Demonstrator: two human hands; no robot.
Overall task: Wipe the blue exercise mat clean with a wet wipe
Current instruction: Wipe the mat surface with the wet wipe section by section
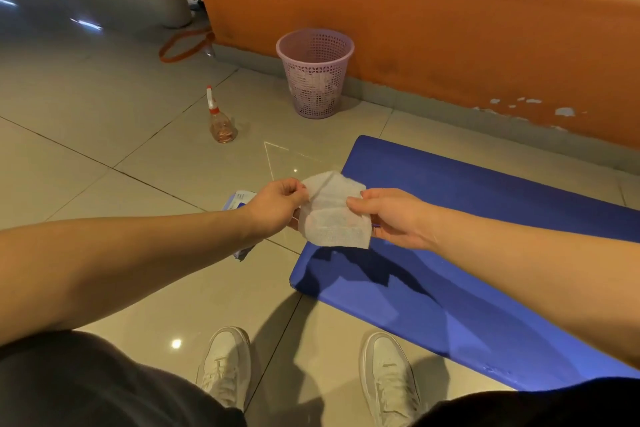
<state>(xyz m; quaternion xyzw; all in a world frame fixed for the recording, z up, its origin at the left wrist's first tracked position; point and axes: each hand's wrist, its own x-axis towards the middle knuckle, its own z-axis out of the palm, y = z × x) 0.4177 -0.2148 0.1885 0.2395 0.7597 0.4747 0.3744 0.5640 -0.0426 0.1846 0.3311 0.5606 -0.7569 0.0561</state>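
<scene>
Down at the bottom, two white sneakers (227, 366) are planted on the tiled floor, toes just short of the blue mat (485, 253). Both bare forearms reach forward and meet in the middle. The left hand (273, 206) has its knuckles up, thumb and curled fingers pinching the left edge of the wet wipe (334, 215). The right hand (391, 215) pinches the opposite edge, thumb on top. Between them the wipe is stretched out, partly unfolded and creased, clear of the floor. The mat lies flat beneath and to the right of the right hand, its short left edge directly under the wipe. Half hidden below the left wrist sits a blue-and-white packet (239, 199). Beyond the left hand stands a spray bottle (221, 121) with a red collar. Further back, above the hands, a pink mesh basket (315, 76) stands against the orange wall (415, 28).
</scene>
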